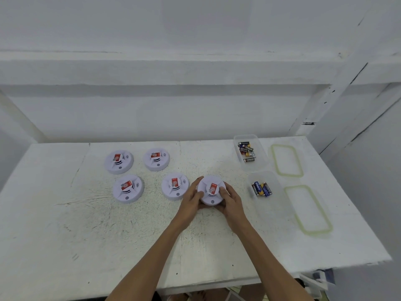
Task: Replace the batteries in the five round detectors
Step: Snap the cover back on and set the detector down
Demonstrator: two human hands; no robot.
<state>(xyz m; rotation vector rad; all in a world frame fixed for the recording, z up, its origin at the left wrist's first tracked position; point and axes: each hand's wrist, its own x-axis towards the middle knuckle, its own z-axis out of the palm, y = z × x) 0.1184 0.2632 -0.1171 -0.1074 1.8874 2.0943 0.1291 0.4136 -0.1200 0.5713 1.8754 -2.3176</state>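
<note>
item: detector [211,190], white, round, red sticker on top, face up on the counter [86,224]. held from both sides: left hand [192,199] cupped on its left rim, fingers curled round the edge; right hand [230,198] cupped on its right rim, thumb over the top. both hands were closed on the body; whether it was lifted or resting could not be told.

other detectors: four, same pattern, all face up. nearest one [175,186] lay just beyond the left hand's fingertips; another [128,189] farther left of that hand; two more [118,161] [156,159] left and beyond it, well apart from both hands.

supplies: near tub [265,189], clear, just right of the right hand, holding a few blue-and-yellow batteries. far tub [249,152], clear, beyond and right of that hand, holding dark batteries. which lot was fresh could not be told. two lids [286,160] [308,208] lay right of the tubs.

step, as judged: opening the first unit; no detector appeared opened yet.

handling note: the battery bay likely sat on the underside, so turn the unit over, brace the base with one hand and twist the cover with the other, even pressure on the rim. keep spent and fresh cells in separate tubs; match polarity marks on refit.
</note>
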